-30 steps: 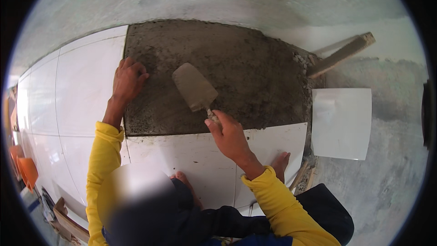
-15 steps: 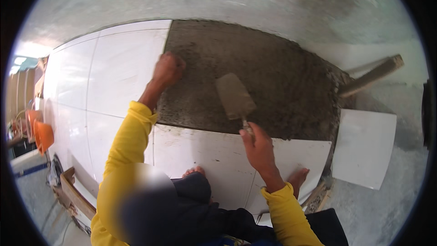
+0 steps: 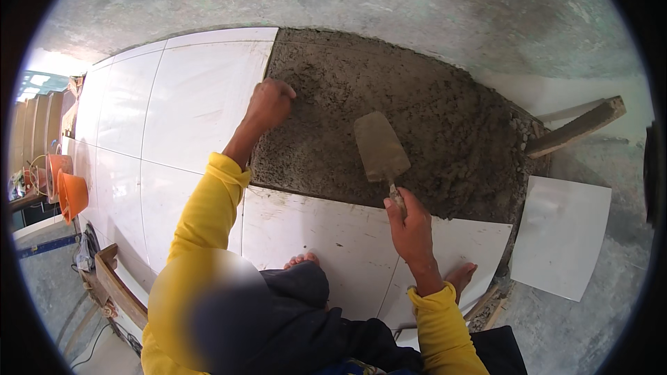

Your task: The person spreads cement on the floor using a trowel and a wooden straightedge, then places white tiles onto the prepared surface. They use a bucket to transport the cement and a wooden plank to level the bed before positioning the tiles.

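Right hand point(image 3: 411, 226) grips trowel point(image 3: 380, 147); left hand point(image 3: 268, 103) rests on mortar bed point(image 3: 431, 104).

Grey-brown speckled mortar bed point(image 3: 410, 118) borders glossy white tiles point(image 3: 187, 104); beside it, yellow sleeves point(image 3: 201, 215), a mortar-coated grey trowel point(image 3: 380, 147) and orange buckets point(image 3: 69, 191) far left of it.

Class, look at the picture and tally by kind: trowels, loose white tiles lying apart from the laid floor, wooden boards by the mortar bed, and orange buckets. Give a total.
Trowel, in the right hand: 1
Loose white tile: 1
Wooden board: 1
Orange buckets, far left: 2
Total: 5
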Demonstrator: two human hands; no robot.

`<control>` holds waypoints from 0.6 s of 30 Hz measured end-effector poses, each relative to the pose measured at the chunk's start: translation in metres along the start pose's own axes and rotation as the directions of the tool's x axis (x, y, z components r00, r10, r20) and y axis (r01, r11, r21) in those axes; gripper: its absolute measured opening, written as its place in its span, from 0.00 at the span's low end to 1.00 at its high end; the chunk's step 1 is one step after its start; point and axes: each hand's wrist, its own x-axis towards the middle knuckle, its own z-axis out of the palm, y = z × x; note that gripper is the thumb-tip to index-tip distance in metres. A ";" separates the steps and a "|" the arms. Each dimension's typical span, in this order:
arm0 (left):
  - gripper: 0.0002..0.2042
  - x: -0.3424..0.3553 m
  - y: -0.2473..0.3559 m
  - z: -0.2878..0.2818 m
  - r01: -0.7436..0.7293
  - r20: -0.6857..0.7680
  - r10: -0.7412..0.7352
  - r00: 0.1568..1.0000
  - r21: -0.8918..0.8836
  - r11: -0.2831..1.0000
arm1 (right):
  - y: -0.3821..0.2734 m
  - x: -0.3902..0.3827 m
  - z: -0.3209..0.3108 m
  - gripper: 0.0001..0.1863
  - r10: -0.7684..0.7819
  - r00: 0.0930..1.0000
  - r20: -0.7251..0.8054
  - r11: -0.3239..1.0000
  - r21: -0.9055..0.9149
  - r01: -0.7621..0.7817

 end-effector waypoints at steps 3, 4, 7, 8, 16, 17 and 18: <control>0.12 -0.003 0.008 -0.004 0.018 -0.009 -0.019 1.000 -0.018 1.000 | 0.003 -0.001 0.001 0.26 0.016 1.000 0.005 1.000 0.003 -0.016; 0.12 -0.005 0.012 -0.006 0.033 0.003 -0.033 0.999 -0.010 0.999 | 0.003 -0.001 0.001 0.26 0.019 1.000 0.008 1.000 0.003 -0.019; 0.12 -0.008 0.013 -0.004 -0.015 -0.005 0.016 1.000 0.086 0.996 | 0.005 -0.001 0.003 0.27 0.017 1.000 0.016 1.000 0.007 -0.017; 0.12 -0.008 0.012 -0.004 -0.024 -0.008 0.025 1.000 0.079 0.997 | 0.004 -0.001 0.004 0.27 0.015 1.000 0.016 1.000 0.007 -0.015; 0.12 -0.006 0.005 -0.004 0.006 0.000 -0.006 1.000 -0.009 1.000 | 0.004 0.001 0.004 0.27 0.003 1.000 0.011 1.000 -0.007 -0.003; 0.12 -0.008 0.005 -0.003 -0.024 -0.004 0.024 1.000 0.000 1.000 | 0.005 0.001 0.005 0.27 -0.001 1.000 0.006 1.000 -0.009 0.001; 0.12 -0.010 0.004 -0.001 -0.053 -0.008 0.053 0.999 0.010 0.999 | 0.007 0.001 0.006 0.27 -0.005 1.000 0.000 1.000 -0.012 0.005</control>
